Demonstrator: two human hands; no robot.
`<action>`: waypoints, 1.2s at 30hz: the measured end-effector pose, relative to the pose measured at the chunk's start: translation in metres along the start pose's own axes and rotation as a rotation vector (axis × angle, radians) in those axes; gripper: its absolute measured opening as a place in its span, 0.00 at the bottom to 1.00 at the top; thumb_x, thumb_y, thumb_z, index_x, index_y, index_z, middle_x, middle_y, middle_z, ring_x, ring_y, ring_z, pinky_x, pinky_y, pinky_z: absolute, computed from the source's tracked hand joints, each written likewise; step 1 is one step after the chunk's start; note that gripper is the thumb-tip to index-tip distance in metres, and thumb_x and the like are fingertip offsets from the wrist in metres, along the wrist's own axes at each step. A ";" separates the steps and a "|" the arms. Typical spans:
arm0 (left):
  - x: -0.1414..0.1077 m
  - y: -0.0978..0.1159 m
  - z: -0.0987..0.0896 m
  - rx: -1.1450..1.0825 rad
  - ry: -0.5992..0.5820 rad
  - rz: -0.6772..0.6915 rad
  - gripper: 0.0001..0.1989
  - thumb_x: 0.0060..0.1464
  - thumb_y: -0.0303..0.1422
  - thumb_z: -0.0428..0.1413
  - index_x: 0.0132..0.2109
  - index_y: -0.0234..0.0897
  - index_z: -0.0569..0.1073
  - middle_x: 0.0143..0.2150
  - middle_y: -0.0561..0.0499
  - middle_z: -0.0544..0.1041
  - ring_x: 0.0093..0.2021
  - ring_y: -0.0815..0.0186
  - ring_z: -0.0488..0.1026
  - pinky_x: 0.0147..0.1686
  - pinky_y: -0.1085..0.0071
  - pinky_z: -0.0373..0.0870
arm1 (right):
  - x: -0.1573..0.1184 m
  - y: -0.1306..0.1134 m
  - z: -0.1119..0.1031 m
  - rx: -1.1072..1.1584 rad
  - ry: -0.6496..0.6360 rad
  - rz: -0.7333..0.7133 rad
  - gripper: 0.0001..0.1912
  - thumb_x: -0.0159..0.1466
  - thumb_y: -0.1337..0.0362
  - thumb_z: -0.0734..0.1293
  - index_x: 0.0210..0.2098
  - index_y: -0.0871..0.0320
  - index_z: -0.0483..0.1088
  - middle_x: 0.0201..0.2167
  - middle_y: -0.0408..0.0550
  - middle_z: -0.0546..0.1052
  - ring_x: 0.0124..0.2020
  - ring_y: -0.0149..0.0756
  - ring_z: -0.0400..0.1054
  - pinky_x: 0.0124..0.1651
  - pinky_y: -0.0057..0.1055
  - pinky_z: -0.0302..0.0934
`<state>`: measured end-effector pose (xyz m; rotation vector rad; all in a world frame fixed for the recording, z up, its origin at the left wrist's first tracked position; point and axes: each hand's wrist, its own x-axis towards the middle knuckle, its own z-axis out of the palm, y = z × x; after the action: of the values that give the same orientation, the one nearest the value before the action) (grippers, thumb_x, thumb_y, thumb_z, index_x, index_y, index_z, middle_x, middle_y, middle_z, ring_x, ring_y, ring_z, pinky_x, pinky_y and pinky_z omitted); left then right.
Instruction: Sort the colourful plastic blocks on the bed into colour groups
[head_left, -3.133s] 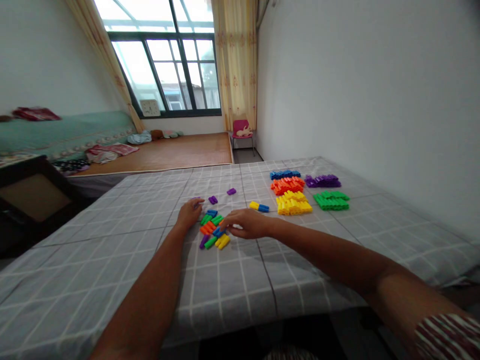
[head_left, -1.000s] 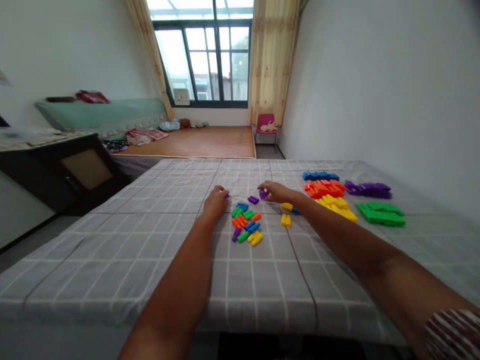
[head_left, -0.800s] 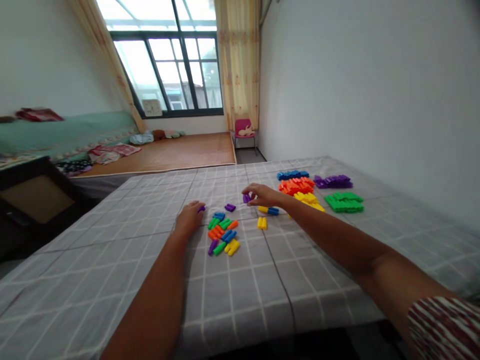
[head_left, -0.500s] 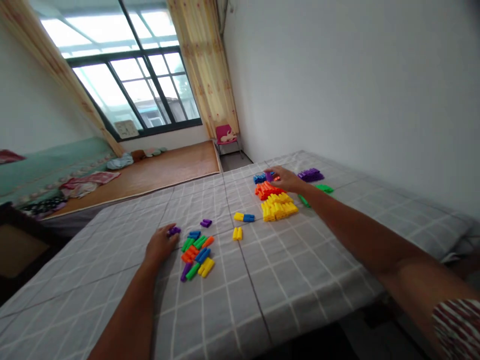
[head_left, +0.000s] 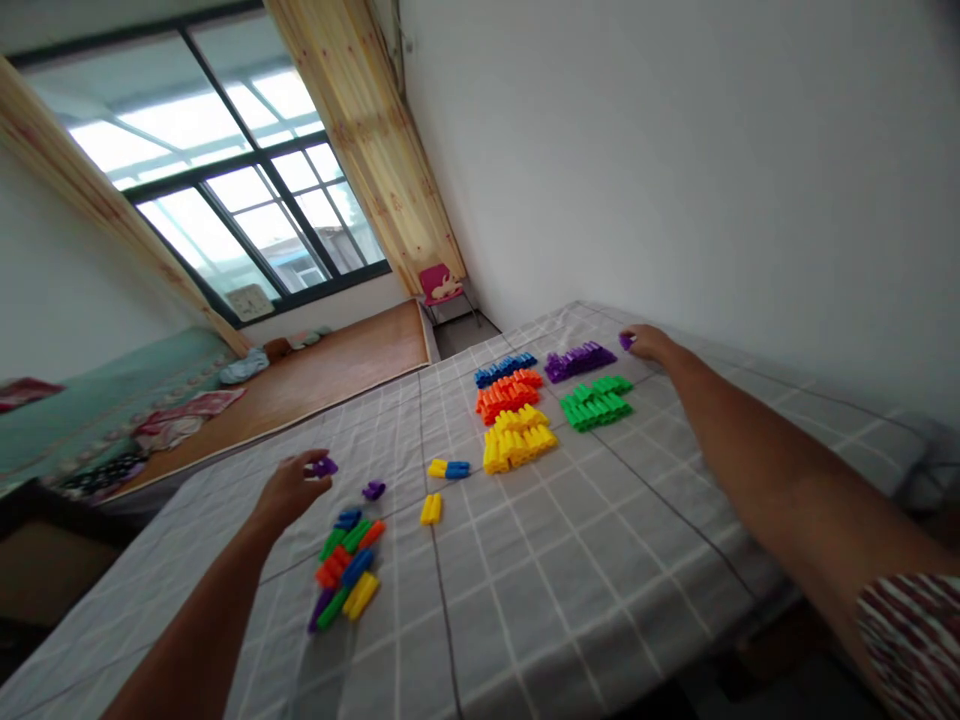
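My left hand (head_left: 286,490) pinches a small purple plastic block (head_left: 324,467) above the checked cloth. Nearer to me lies a mixed cluster of orange (head_left: 330,573), green, blue, yellow and purple blocks. A loose purple block (head_left: 373,490) rests just right of that hand. Far to the right, my right hand (head_left: 651,346) grips another purple block (head_left: 627,341), beside the purple pile (head_left: 579,361). The green pile (head_left: 596,403) is in front of that one. To their left run piles of blue (head_left: 504,370), orange (head_left: 508,396) and yellow blocks (head_left: 519,440).
A yellow block (head_left: 431,509) and a joined yellow-and-blue pair (head_left: 449,468) lie mid-bed on the grey checked cloth (head_left: 540,570). A white wall (head_left: 675,180) borders the right side. Beyond stand a wooden platform (head_left: 360,350) and a pink chair (head_left: 439,284).
My right hand has moved right with its purple block, from over the blue and orange piles to past the purple pile. My left hand has lifted its purple block, and the view has tilted.
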<state>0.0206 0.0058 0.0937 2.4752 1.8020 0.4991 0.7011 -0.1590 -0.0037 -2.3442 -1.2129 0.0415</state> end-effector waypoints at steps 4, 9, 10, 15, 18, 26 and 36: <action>0.013 0.080 0.007 -0.103 -0.055 0.200 0.25 0.41 0.31 0.55 0.50 0.35 0.72 0.47 0.46 0.74 0.41 0.63 0.76 0.42 0.68 0.75 | 0.001 0.004 0.013 -0.029 -0.028 -0.076 0.17 0.54 0.72 0.65 0.43 0.58 0.78 0.48 0.52 0.78 0.50 0.40 0.71 0.50 0.29 0.63; 0.021 0.205 0.047 -0.257 -0.088 0.472 0.25 0.42 0.24 0.55 0.51 0.34 0.73 0.51 0.44 0.71 0.40 0.67 0.75 0.40 0.72 0.75 | -0.005 0.006 0.021 0.048 -0.046 -0.184 0.27 0.53 0.73 0.63 0.52 0.59 0.73 0.52 0.53 0.76 0.48 0.39 0.71 0.52 0.30 0.63; 0.023 0.230 0.058 -0.287 -0.099 0.526 0.25 0.42 0.24 0.56 0.51 0.34 0.73 0.50 0.44 0.72 0.40 0.67 0.75 0.40 0.71 0.75 | -0.006 0.006 0.022 0.067 -0.012 -0.172 0.30 0.52 0.74 0.62 0.55 0.60 0.71 0.53 0.54 0.74 0.47 0.40 0.71 0.52 0.31 0.63; 0.041 0.339 0.110 -0.240 -0.103 0.738 0.21 0.45 0.26 0.58 0.50 0.36 0.74 0.47 0.47 0.77 0.48 0.61 0.73 0.53 0.64 0.70 | -0.015 0.011 0.026 0.078 0.216 -0.067 0.31 0.54 0.74 0.60 0.57 0.66 0.66 0.54 0.61 0.71 0.48 0.43 0.70 0.53 0.35 0.62; 0.053 0.377 0.130 -0.169 -0.098 0.730 0.20 0.48 0.28 0.57 0.50 0.35 0.74 0.49 0.46 0.77 0.52 0.59 0.71 0.56 0.63 0.67 | -0.015 0.013 0.028 0.083 0.305 -0.077 0.27 0.56 0.75 0.58 0.54 0.66 0.68 0.52 0.61 0.72 0.53 0.45 0.66 0.57 0.37 0.59; 0.074 0.400 0.156 0.006 -0.202 0.674 0.23 0.49 0.32 0.58 0.54 0.40 0.73 0.52 0.47 0.76 0.54 0.58 0.71 0.55 0.64 0.66 | -0.008 0.011 0.036 0.135 0.385 -0.112 0.24 0.55 0.76 0.58 0.50 0.63 0.72 0.49 0.58 0.75 0.52 0.46 0.68 0.57 0.40 0.61; 0.075 0.402 0.164 -0.039 -0.225 0.685 0.25 0.49 0.36 0.61 0.56 0.40 0.72 0.55 0.45 0.74 0.56 0.56 0.68 0.57 0.60 0.65 | -0.014 0.010 0.031 0.183 0.439 -0.065 0.14 0.62 0.65 0.65 0.47 0.59 0.73 0.46 0.55 0.74 0.47 0.44 0.69 0.51 0.42 0.64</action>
<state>0.4568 -0.0288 0.0433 2.9294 0.8274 0.2451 0.6925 -0.1619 -0.0375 -2.0136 -1.0153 -0.3513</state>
